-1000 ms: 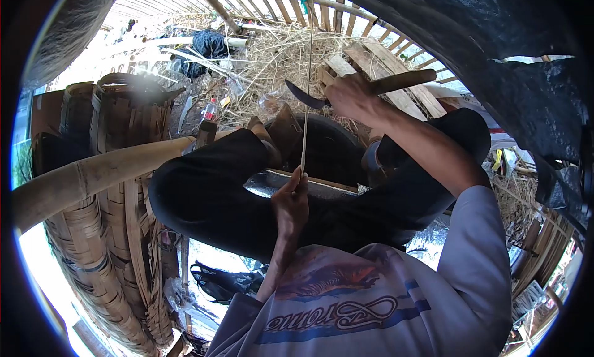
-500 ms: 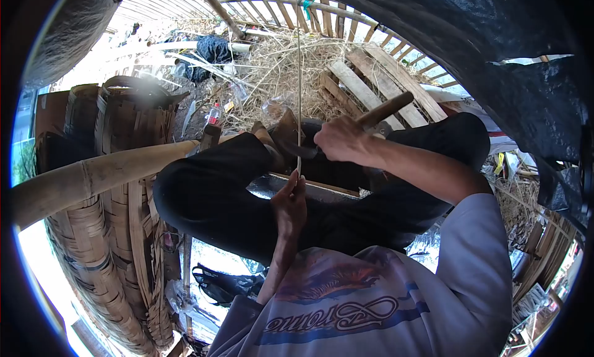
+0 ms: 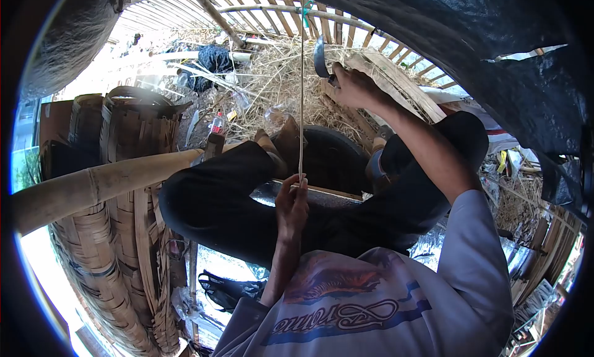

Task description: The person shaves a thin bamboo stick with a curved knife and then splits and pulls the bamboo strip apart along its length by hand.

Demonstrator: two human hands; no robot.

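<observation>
My left hand [image 3: 291,205] pinches the lower end of a long thin pale strip [image 3: 302,109], which runs straight up the view from my fingers. My right hand [image 3: 359,88] is closed round the handle of a curved knife [image 3: 320,57], to the right of the strip. The dark blade points up toward the fence, apart from the strip. The knife's handle is mostly hidden by my hand and forearm.
A thick bamboo pole [image 3: 111,182] reaches in from the left by my knee, over woven bamboo rolls [image 3: 93,252]. A dark round tub [image 3: 328,156] sits between my feet. Straw [image 3: 266,69], planks [image 3: 402,81] and a slatted fence [image 3: 272,10] lie beyond; dark sheeting [image 3: 507,66] hangs at right.
My right hand first brought the knife down the strip close to my left hand, then moved up and away with the blade turned upward. My left hand stays at the strip's lower end.
</observation>
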